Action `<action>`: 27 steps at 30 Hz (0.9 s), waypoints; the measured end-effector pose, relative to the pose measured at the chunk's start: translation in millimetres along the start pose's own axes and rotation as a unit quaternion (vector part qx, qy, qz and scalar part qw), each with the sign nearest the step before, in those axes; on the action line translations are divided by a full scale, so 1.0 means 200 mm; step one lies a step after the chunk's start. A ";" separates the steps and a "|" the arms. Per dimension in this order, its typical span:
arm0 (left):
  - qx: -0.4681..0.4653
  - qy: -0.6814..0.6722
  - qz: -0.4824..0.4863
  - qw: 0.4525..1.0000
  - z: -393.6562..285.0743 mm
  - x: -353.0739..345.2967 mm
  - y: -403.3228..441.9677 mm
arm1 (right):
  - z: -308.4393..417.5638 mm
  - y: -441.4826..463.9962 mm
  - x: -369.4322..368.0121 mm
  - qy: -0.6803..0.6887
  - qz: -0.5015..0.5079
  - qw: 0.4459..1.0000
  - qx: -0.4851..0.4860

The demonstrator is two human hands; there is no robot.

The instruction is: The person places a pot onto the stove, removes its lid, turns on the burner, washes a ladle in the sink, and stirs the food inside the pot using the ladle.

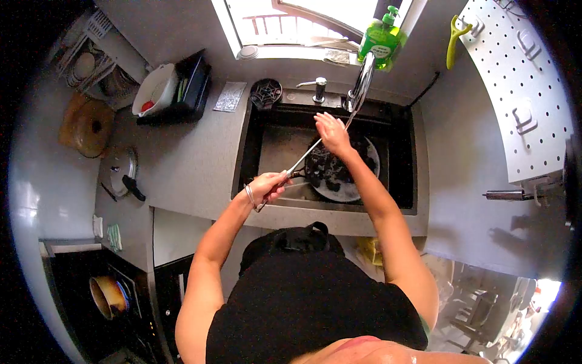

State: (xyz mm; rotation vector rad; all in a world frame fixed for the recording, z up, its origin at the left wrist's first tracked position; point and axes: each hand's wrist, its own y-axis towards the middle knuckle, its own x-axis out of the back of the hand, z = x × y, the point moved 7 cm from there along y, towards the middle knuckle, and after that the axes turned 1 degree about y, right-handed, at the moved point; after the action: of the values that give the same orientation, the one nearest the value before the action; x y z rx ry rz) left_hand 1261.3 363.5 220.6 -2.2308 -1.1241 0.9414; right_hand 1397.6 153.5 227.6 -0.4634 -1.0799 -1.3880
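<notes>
My left hand is closed around a long, thin metal-looking utensil, held slantwise over the front of the sink. The kind of utensil does not show, since its far end is hidden at my right hand. My right hand lies with fingers stretched out at that far end, close to the stream below the faucet. Beneath both hands, a dark round pan with whitish suds sits in the black sink. Its handle points toward my left hand.
A green soap bottle stands behind the faucet at the window. Beside the sink's back left corner is a dark round strainer. Further left are a white container and a glass lid. A pegboard hangs right.
</notes>
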 end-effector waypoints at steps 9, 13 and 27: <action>-0.044 0.089 0.051 0.994 0.08 0.08 -0.03 | -0.39 -0.23 -0.03 0.524 0.205 0.700 -0.440; -0.148 0.353 -0.073 0.921 0.03 0.33 0.24 | -0.50 -0.25 -0.01 0.680 0.141 0.608 -0.385; -0.458 0.618 -0.198 0.608 -0.60 -0.86 0.78 | -0.77 -0.61 0.48 0.764 -0.141 0.515 -0.364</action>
State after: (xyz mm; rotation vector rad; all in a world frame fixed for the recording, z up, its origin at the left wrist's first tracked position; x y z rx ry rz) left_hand 1354.9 123.0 259.3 -2.1744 -1.2554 -1.5672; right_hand 1320.1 -47.6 194.2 0.4777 1.0049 -1.7300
